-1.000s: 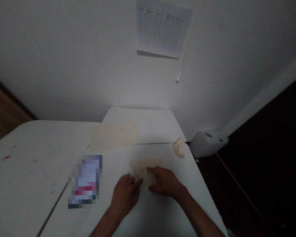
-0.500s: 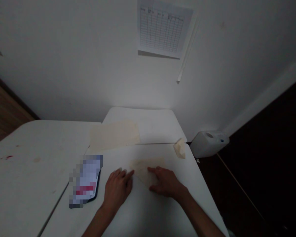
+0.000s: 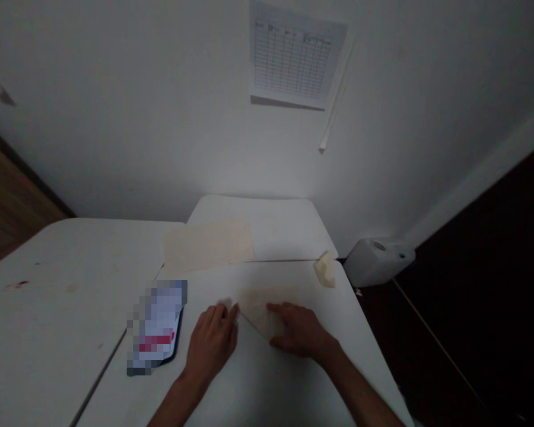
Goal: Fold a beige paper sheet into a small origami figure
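A thin beige paper sheet (image 3: 258, 308), like a napkin, lies flat on the white table (image 3: 249, 391), its lower left edge slanting as if folded. At the sheet's left corner, my left hand (image 3: 212, 339) touches with the index fingertip, its other fingers loosely stretched on the table. My right hand (image 3: 303, 331) rests over the right part of the sheet, index finger and thumb spread apart on it. That hand hides part of the sheet's right side. Neither hand grips anything.
A phone (image 3: 156, 329) with a blurred screen lies left of my left hand. Farther back is a larger beige sheet (image 3: 209, 243). A crumpled piece of paper (image 3: 326, 270) sits near the right table edge. Beyond it stands a white plastic container (image 3: 374, 264). A printed chart (image 3: 296, 59) hangs on the wall.
My left index fingertip has shifted slightly left and up along the sheet's corner, and the slanted edge looks sharper. My right hand stays almost in place. The view has shifted slightly.
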Tool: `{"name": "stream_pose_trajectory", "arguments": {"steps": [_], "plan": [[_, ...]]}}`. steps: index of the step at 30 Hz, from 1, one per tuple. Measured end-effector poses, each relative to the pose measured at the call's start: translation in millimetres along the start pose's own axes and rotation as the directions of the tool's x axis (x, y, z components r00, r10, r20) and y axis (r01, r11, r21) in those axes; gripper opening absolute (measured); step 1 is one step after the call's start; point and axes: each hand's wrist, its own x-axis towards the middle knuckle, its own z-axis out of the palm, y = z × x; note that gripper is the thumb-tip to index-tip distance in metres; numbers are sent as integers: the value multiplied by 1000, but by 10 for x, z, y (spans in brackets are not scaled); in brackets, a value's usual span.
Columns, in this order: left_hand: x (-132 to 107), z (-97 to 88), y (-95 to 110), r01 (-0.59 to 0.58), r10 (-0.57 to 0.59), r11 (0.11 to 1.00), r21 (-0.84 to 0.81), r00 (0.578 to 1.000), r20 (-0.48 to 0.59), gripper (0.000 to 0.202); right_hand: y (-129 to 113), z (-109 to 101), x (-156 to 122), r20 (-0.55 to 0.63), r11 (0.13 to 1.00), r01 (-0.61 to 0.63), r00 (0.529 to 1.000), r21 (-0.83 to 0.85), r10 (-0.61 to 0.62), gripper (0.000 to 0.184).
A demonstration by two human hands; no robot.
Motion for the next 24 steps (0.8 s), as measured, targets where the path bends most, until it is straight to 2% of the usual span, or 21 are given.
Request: {"name": "stream_pose_trajectory", "arguments": {"steps": [2, 5, 8, 13, 17, 20, 24], "plan": [[-32, 2, 59, -114, 112, 990, -86, 993, -29, 33, 1, 3, -1, -2, 1000, 2, 1000, 2, -2, 80], [-75, 12, 140, -283, 279, 938, -202, 959, -49, 39, 0, 1, -5, 2, 1000, 7, 1000, -1, -7, 79], [-90, 12, 176, -345, 347, 905, -248, 937, -38, 43, 13, 7, -12, 8, 1000, 13, 1000, -9, -13, 79], [-53, -40, 209, -306, 312, 900, -310, 950, -32, 39, 58, 50, -33, -24, 1000, 16, 1000, 22, -16, 86], [52, -68, 297, -226, 245, 901, -371, 970, 5, 21, 73, 72, -61, -58, 998, 32, 998, 48, -29, 85], [159, -63, 365, -163, 192, 913, -374, 981, 42, 15, 94, 81, -87, -80, 996, 32, 996, 86, -25, 79], [248, -68, 411, -123, 158, 935, -332, 984, 80, 9, 157, 116, -143, -153, 983, 48, 988, 178, -20, 59]]}}
